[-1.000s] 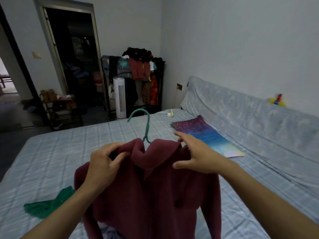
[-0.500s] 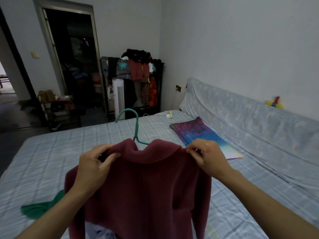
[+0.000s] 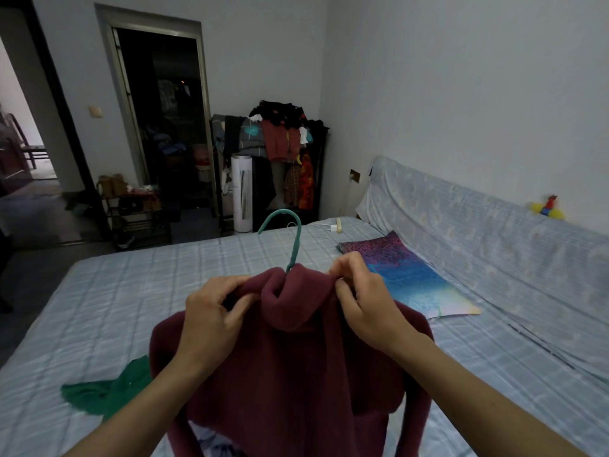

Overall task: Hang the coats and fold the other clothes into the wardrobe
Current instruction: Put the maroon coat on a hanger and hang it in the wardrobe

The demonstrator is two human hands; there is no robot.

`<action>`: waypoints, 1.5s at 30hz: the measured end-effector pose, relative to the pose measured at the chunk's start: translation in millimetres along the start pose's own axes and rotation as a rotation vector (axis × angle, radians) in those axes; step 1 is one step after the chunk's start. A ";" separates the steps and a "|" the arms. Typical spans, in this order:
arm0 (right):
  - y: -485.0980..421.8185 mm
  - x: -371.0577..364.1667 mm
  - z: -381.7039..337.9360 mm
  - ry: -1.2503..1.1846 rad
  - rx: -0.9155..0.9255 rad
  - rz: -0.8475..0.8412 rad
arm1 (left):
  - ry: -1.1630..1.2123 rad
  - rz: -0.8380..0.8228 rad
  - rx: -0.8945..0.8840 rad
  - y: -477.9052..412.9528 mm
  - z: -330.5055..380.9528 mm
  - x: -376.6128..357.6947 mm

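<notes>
— While the hook of the teal hanger [image 3: 294, 237] pokes up out of the collar, its shoulders are buried inside the maroon fleece coat [image 3: 296, 374]. That coat is held up at lower centre of frame, over the pale blue checked bed [image 3: 131, 291].
— And the hem?
— Cut off by the bottom edge, and there's a pale scrap under it I can't make out. Fingers of the left hand [image 3: 211, 321] curl into the fabric left of the collar. The right hand [image 3: 365, 305] pinches the collar's right edge between thumb and fingers.
— Around them?
— A green garment [image 3: 102, 390] lies at lower left, partly behind the left forearm. Right of centre is a glittery purple-and-blue flat bag [image 3: 408, 278], its near-left edge behind the right hand. Top centre, there's a dark rack heaped with clothes [image 3: 280, 143] with a white tower appliance [image 3: 242, 192] in front. The doorway [image 3: 164, 127] beside it is too dark to read.
</notes>
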State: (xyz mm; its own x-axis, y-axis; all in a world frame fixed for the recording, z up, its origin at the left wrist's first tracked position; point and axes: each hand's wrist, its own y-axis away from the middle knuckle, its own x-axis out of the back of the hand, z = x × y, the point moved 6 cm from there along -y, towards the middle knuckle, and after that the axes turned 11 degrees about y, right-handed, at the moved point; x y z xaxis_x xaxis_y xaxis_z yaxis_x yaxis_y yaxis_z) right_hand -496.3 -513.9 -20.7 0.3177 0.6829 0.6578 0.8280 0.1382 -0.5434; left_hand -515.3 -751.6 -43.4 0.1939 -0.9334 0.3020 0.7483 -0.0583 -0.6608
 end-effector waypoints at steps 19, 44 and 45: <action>8.3 -22.8 -58.7 0.207 0.059 0.156 | -0.105 -0.111 -0.037 31.2 42.4 36.4; 101.1 -35.9 -297.2 -0.535 0.548 -0.074 | -0.990 0.444 0.220 197.2 277.7 194.9; 111.5 -41.6 -311.8 -0.555 0.551 -0.092 | -0.982 0.471 0.235 210.8 286.5 203.2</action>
State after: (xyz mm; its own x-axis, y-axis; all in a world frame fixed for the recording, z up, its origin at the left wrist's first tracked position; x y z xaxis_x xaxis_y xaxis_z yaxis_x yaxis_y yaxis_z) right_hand -273.1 -750.7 53.9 -0.1386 0.8898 0.4348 0.4457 0.4481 -0.7750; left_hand -136.5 -852.1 75.6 0.8297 -0.1535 0.5367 0.5496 0.3932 -0.7371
